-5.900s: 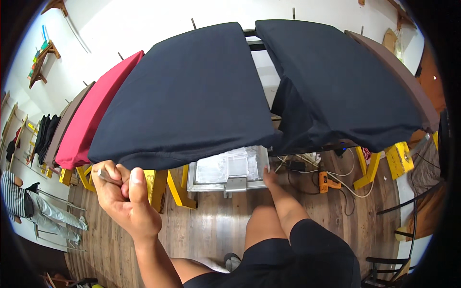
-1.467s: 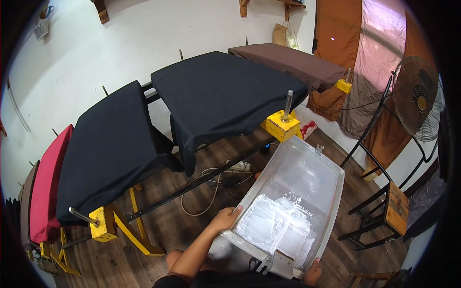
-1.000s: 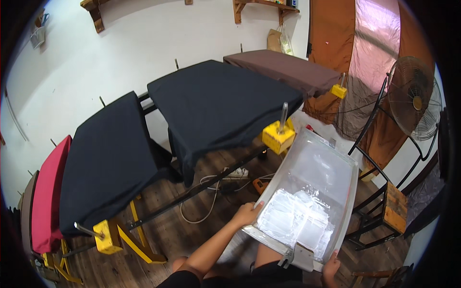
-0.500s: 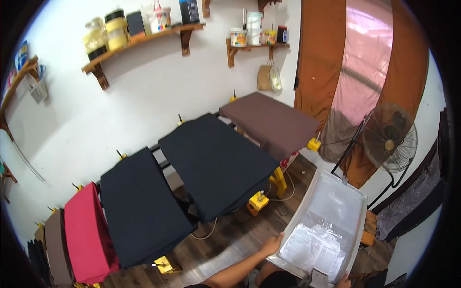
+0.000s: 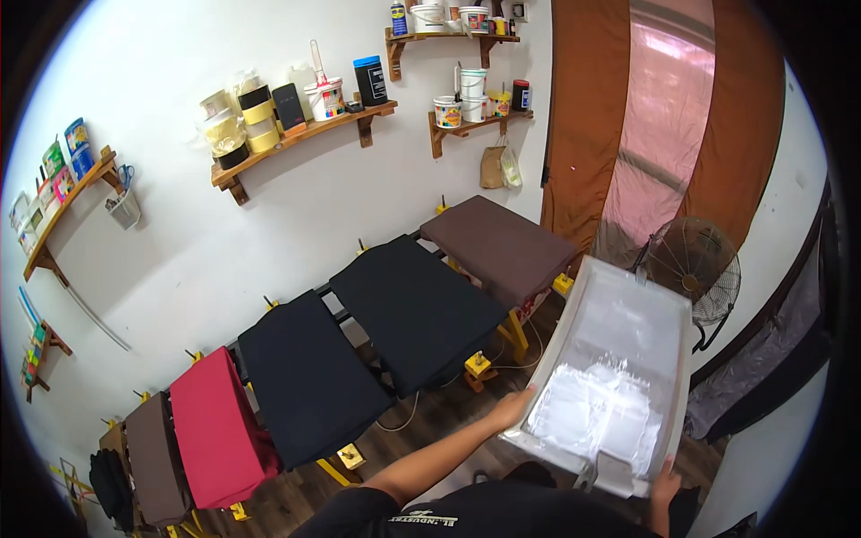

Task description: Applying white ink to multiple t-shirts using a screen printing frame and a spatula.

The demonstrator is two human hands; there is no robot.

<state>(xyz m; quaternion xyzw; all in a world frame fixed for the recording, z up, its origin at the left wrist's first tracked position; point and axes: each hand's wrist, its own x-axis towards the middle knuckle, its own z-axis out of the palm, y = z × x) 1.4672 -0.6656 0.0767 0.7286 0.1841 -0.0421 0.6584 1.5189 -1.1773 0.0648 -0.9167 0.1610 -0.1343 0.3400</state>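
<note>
My left hand [image 5: 512, 408] grips the lower left edge of a metal screen frame [image 5: 683, 342], its fingers curled round the rim. My right hand [image 5: 666, 481] holds the same frame at its lower right edge. The frame is held in the air, tilted, to the right of a row of shirt platens. Its translucent mesh [image 5: 619, 323] carries white ink or paste over the lower half, and a metal bracket [image 5: 610, 468] is on the near end. The nearest platens along the row are covered in black fabric [image 5: 417, 318].
Red [image 5: 215, 426] and brown [image 5: 498, 247] covered platens stand in the row, with yellow brackets [image 5: 477, 366] and cables below. A standing fan [image 5: 695, 269] is behind the frame. Wall shelves [image 5: 300, 134] hold tubs and tape rolls. Brown and pink curtains [image 5: 583, 117] hang at back right.
Since the oldest frame, my left hand has moved from the small metal piece to the frame, which is out from under the platens. Lately the frame has risen and my view has tilted up.
</note>
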